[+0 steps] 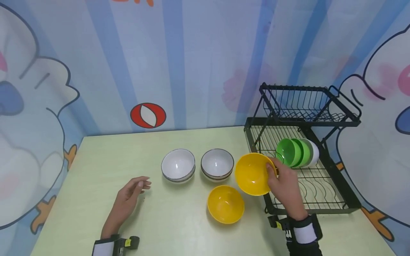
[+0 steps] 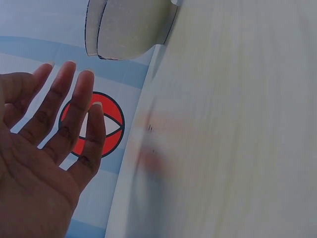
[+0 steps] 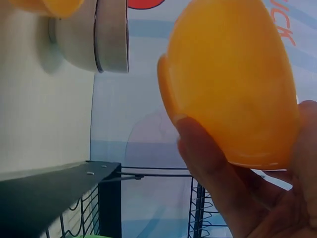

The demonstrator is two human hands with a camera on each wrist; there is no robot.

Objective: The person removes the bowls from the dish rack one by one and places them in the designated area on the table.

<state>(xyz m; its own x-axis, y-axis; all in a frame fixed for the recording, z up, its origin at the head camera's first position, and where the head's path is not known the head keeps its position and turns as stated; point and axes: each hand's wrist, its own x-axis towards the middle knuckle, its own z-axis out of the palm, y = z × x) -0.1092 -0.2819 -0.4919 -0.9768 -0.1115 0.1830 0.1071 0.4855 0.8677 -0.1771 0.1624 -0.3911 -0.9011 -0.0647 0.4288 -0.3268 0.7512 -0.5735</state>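
Note:
My right hand [image 1: 286,185] pinches a yellow bowl [image 1: 253,174] by its right rim, thumb inside and fingers beneath. In the right wrist view the bowl [image 3: 233,84] appears side-on, raised beside the rack. Another yellow bowl [image 1: 225,205] sits upright on the table just in front. My left hand [image 1: 126,201] hovers over the table at the left, fingers relaxed and holding nothing; its spread fingers [image 2: 64,119] show in the left wrist view. Nearest to it stands a stack of white bowls [image 1: 178,165], with a second dark-rimmed white stack [image 1: 217,164] to the right.
A black two-tier dish rack [image 1: 336,170] stands on the right side of the table [image 1: 105,160]. On its lower tier, green bowls [image 1: 289,152] and a white bowl [image 1: 313,153] lean on edge in a row. A patterned blue curtain [image 1: 205,64] hangs behind the table.

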